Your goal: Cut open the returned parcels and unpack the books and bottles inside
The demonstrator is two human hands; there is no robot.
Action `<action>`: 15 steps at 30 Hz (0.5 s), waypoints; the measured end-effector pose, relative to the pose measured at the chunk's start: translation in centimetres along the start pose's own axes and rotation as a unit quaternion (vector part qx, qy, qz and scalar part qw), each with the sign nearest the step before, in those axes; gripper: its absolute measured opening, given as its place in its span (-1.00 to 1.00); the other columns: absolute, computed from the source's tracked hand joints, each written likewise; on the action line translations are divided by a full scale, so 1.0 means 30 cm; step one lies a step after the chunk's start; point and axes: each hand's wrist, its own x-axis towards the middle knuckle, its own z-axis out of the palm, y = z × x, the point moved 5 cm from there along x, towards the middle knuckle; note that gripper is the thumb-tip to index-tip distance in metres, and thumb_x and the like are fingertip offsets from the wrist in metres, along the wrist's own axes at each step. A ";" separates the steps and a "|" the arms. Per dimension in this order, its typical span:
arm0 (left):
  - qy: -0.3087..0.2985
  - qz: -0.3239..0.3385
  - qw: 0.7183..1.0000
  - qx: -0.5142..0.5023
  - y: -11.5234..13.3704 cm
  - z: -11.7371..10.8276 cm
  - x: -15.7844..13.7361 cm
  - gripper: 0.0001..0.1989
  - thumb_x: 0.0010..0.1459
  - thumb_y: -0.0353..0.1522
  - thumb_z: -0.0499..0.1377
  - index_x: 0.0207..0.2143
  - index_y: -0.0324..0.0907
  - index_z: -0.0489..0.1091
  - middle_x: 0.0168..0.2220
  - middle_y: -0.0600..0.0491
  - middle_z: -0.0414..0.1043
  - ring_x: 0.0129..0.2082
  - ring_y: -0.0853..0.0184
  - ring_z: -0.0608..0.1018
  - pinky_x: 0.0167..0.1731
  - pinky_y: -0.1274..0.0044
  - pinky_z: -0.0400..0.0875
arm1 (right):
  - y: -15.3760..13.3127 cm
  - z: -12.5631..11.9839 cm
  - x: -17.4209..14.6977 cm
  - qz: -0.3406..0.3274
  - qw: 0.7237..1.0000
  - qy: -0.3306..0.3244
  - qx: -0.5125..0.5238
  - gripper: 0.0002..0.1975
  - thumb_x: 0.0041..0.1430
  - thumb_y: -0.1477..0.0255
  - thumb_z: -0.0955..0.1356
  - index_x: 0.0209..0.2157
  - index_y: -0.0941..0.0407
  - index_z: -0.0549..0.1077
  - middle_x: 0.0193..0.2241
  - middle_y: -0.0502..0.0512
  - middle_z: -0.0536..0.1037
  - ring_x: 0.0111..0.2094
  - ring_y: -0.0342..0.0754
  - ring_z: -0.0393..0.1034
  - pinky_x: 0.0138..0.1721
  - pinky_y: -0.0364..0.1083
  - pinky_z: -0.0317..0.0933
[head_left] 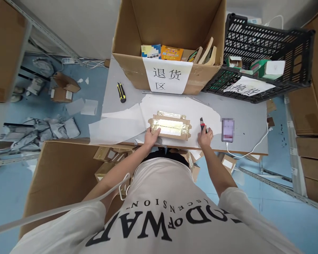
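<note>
Nearest, a white cotton T-shirt [163, 180] reads "OF WAR" and "ASCENSION". Hands apart: left hand [151, 137] touches near-left corner of brown, taped cardboard box [171, 126], grip unclear; right hand [205, 137] closed round red-and-black utility knife [202, 124]. Grey tabletop's [254, 123] near edge just beside box; bare white paper [175, 102] rightward. Beyond, brown carton's [134, 77] sign [165, 79]: "退货区".

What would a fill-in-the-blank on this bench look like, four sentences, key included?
The red-and-black tool is in the person's ____ hand.
The left hand touches the taped package; the cutter lying farther left in the picture is black and ____.
The white cable plugs into the purple-screened ____.
The plastic crate beside the large cardboard box is ____ in colour.
Missing words: right; yellow; phone; black.
</note>
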 end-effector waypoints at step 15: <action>0.097 -0.123 0.979 0.133 -0.190 -0.379 0.327 -0.26 0.25 -0.06 -0.11 0.30 -0.40 -0.03 0.38 -0.35 -0.41 0.38 -0.05 -0.30 0.25 0.00 -0.27 | -0.208 0.160 -0.195 0.022 0.900 -0.213 0.380 -0.17 0.03 -0.01 0.35 0.28 -0.03 0.10 0.17 0.13 0.36 0.20 0.07 0.23 0.21 0.13 0.11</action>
